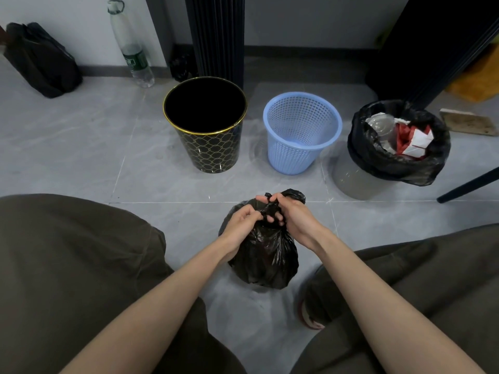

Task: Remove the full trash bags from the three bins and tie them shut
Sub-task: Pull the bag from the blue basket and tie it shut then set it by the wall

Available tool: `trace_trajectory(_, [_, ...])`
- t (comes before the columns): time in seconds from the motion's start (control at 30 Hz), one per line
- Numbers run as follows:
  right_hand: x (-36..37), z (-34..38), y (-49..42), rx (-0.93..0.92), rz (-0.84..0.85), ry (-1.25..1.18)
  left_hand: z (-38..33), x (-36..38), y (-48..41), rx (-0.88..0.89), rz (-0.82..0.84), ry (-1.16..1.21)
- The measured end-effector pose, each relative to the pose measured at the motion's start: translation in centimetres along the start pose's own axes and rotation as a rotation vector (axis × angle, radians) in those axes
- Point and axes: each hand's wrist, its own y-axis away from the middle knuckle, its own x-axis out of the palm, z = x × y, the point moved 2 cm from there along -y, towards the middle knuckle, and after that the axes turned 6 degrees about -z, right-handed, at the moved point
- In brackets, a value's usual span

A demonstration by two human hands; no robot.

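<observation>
Two hands, left hand (pixel 244 220) and right hand (pixel 290 215), pinch the neck of the crumpled black plastic trash bag (pixel 266 261), which rests on the floor (pixel 129 174) just below their grip; mid-knot, likely needing a firm outward pull next

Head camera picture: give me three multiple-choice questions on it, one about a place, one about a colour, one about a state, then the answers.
1. Where in the row of three does the grey bin that is still full stand? A left; B middle; C right.
2. What colour is the basket in the middle? A blue; B red; C green.
3. How is the bag on the floor? A spread open; B neck gathered and gripped; C inside a bin.
Answers: C, the grey bin sits rightmost with rubbish showing on top. A, its mesh is pale blue. B, the left hand and right hand clutch its bunched top.
</observation>
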Motion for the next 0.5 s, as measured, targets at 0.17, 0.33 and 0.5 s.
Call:
trace_trajectory(0.17, [-0.03,-0.17,0.02,0.042,0.022,-0.084,-0.47,-0.03,-0.30,-0.064,-0.024,-0.005])
trace_trajectory(0.33, [-0.56,-0.24,-0.26,-0.051,0.034,0.229,-0.89,-0.36,-0.44,-0.132,0.030,0.086])
trace_trajectory(0.5, [-0.95,0.51,-0.05,-0.116,0.147,0.485,-0.77,-0.77,-0.29,-0.150,0.020,0.066])
